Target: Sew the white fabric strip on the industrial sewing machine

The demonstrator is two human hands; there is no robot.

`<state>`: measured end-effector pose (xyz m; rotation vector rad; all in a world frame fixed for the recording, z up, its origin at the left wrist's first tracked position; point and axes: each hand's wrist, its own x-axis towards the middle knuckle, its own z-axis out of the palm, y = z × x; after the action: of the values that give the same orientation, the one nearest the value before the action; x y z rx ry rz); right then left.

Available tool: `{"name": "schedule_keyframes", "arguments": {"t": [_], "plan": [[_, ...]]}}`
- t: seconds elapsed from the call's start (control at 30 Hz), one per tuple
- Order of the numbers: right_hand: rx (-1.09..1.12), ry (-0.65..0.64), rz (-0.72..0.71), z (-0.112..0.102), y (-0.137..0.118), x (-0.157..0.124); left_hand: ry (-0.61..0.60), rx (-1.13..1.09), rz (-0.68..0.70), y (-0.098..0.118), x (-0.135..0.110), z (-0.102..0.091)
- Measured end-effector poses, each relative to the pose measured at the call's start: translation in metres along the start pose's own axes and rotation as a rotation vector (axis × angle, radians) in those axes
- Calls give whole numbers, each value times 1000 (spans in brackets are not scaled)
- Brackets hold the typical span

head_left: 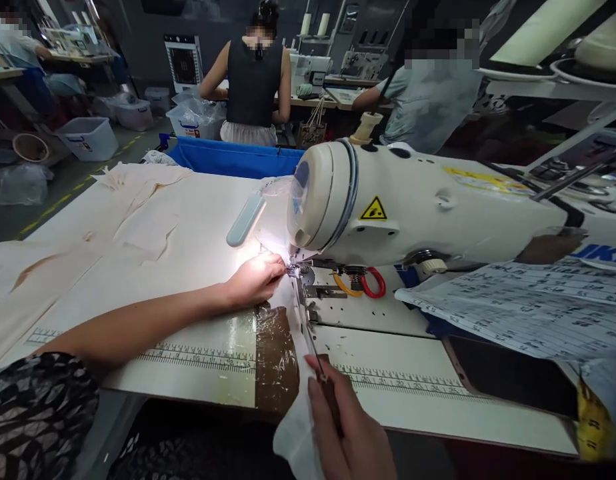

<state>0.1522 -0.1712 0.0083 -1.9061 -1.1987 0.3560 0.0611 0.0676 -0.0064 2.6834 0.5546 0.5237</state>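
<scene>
Beside the needle of a white sewing machine (423, 200), my left hand (255, 279) is closed, its fingertips pinched together at the presser foot (292, 269). Whatever is between those fingertips is too small to make out. A white fabric strip (294, 433) runs from the presser foot toward me and hangs over the table's front edge. My right hand (351, 427) grips a slim tool with a dark handle (330, 399) and a thin metal shaft, which points up along the strip toward the needle.
Pale fabric pieces (138, 220) lie on the table's left, and a light blue bar-shaped object (245, 220) lies behind my left hand. At right are a phone (511, 373), printed sheets (518, 300) and a yellow tape measure (593, 420). People (253, 80) sit at machines beyond.
</scene>
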Motion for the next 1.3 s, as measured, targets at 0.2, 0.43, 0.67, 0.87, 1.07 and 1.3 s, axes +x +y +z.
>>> {"name": "schedule_keyframes", "arguments": {"t": [0.2, 0.43, 0.67, 0.87, 1.07, 1.3], "plan": [[-213, 165, -209, 18, 25, 30, 21, -336, 21, -8, 0, -1], [-409, 324, -402, 37, 20, 49, -14, -414, -4, -9, 0, -4], [-435, 340, -383, 42, 17, 52, -5, -531, -79, -11, -2, 0], [-423, 333, -389, 44, 17, 56, -3, -503, -73, -9, 1, 0], [-440, 336, -391, 46, 18, 57, -13, -464, -68, -8, 0, 0], [-484, 351, -425, 46, 17, 57, -46, -305, -125, 2, 2, -6]]}}
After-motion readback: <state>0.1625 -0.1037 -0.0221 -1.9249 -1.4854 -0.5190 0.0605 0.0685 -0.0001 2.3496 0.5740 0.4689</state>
